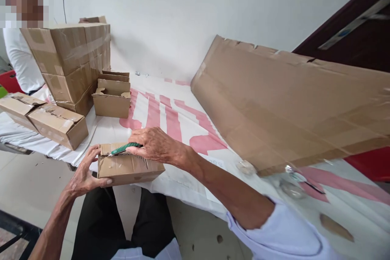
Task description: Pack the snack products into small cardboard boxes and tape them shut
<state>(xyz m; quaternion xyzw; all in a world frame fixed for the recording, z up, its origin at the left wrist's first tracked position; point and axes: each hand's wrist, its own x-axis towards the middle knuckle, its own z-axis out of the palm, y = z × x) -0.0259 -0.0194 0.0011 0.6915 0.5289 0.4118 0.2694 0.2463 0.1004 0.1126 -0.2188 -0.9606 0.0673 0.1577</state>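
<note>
A small closed cardboard box [129, 170] sits at the table's front edge, over my lap. My left hand [87, 175] grips its left end, thumb low on the near side and fingers at the upper corner. In my right hand [156, 145] is a green ribbed utility knife [123, 148], lying low along the top seam and pointing left. Its tip is by the seam's left end; I cannot make out how deep the blade goes. The lid looks torn along the seam.
Two long cardboard boxes [59, 124] lie at the left, before a tall stack of taped cartons [71, 50]. An open box [111, 103] stands beside the stack. A large cardboard sheet [289, 105] leans at the right. Someone in a white sleeve [22, 59] is far left.
</note>
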